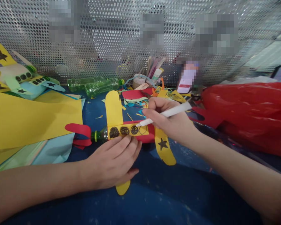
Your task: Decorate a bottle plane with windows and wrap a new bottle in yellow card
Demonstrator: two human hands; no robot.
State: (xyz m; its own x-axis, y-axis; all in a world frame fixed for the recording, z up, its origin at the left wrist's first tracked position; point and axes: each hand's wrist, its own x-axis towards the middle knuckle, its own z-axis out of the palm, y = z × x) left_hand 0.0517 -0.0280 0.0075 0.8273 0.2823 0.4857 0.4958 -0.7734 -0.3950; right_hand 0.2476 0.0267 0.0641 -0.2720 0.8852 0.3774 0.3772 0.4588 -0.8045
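Observation:
A bottle airplane (150,137) wrapped in red paper lies sideways on the blue table, its green neck to the left. A yellow strip (128,130) on it bears a row of drawn circles, scribbled black except the rightmost, which is an outline. My left hand (117,159) steadies the body from the near side, fingers bent against the strip's lower edge. In my right hand (166,117), pinched between thumb and fingers, is a white marker (170,111), its tip at the third circle. A yellow wing (114,107) points away from me; a starred yellow tail piece (164,147) sticks out right.
Coloured paper sheets (37,118) lie at left, with finished bottle planes (23,78) behind. Green bottles (103,86), paper scraps (131,104), a cup of brushes or sticks (139,81) and a phone (188,76) line a perforated metal panel (121,40). A red plastic bag (248,109) sits at right.

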